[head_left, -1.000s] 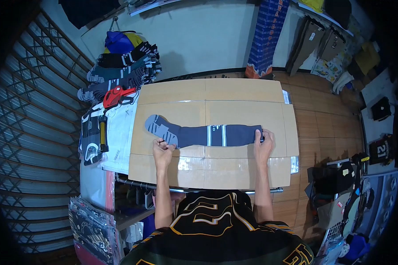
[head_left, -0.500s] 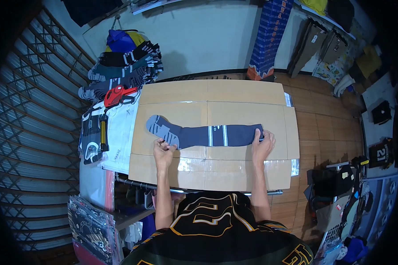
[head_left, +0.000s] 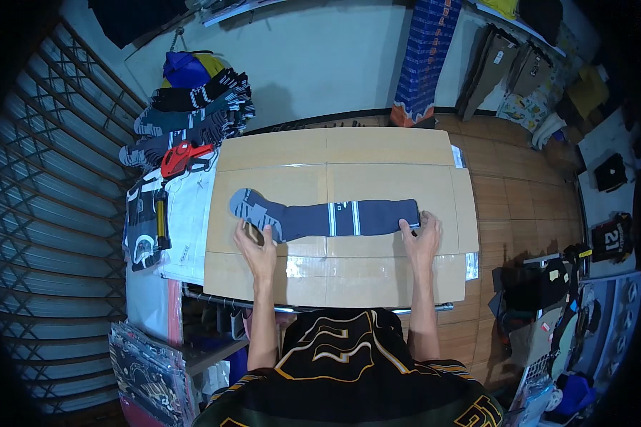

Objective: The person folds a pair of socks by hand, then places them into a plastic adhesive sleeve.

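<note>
A long dark grey sock (head_left: 306, 220) lies flat across the cardboard sheet (head_left: 278, 153), its lighter patterned foot at the left and its cuff at the right. Two white stripes ring the leg. My left hand (head_left: 258, 255) is at the heel, thumb and fingers apart, the fingertips at the sock's lower edge. At the cuff end, my right hand (head_left: 423, 245) has its thumb on the lower corner and its other fingers spread just beyond the edge. Neither hand grips the sock.
Stacked folded socks (head_left: 192, 117) stand at the back left, with a red tag-gun-like tool (head_left: 181, 158) in front. Packaged garments (head_left: 149, 373) are at the lower left. A blue patterned column (head_left: 426, 60) rises behind the table. Clothes (head_left: 541, 292) hang or lie at the right.
My left fingers have spread at the heel, and my right hand has loosened from the cuff. The sock stays flat in place; the whole view has shifted slightly.
</note>
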Demonstrator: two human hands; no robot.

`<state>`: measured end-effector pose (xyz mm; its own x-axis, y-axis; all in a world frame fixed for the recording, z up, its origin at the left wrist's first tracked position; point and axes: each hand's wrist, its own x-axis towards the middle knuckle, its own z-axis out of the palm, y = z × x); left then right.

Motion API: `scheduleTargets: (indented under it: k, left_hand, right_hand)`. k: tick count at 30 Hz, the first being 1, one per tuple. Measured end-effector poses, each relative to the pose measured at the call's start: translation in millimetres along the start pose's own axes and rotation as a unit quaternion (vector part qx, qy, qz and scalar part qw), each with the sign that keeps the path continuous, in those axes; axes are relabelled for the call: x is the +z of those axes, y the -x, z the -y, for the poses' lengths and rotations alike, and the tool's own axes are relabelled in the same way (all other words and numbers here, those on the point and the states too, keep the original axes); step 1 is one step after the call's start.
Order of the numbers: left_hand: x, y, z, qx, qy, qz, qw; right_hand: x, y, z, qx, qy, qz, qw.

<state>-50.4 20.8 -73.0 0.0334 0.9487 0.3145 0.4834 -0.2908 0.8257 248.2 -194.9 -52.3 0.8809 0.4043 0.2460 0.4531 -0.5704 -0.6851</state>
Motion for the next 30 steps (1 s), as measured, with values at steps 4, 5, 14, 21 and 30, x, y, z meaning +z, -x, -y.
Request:
scheduleTargets:
  k: [4, 5, 14, 21, 30]
  left_hand:
    - [1, -23, 4, 0.035, -0.038, 0.01, 0.999]
    - [1, -26, 6, 0.04, -0.076, 0.031, 0.996]
    - [3, -35, 2, 0.02, -0.105, 0.05, 0.993]
    - [17, -10, -84, 0.116, -0.009, 0.202, 0.973]
    - [87, 6, -113, 0.173, 0.031, 0.488, 0.855]
  right_hand:
    - [1, -5, 0, 0.015, 0.013, 0.042, 0.999]
    - [2, -5, -1, 0.013, 0.011, 0.041, 0.999]
    - [7, -5, -7, 0.005, 0.026, 0.019, 0.999]
    - [7, -12, -2, 0.054, 0.04, 0.071, 0.995]
    - [5, -19, -5, 0.093, -0.027, 0.103, 0.99]
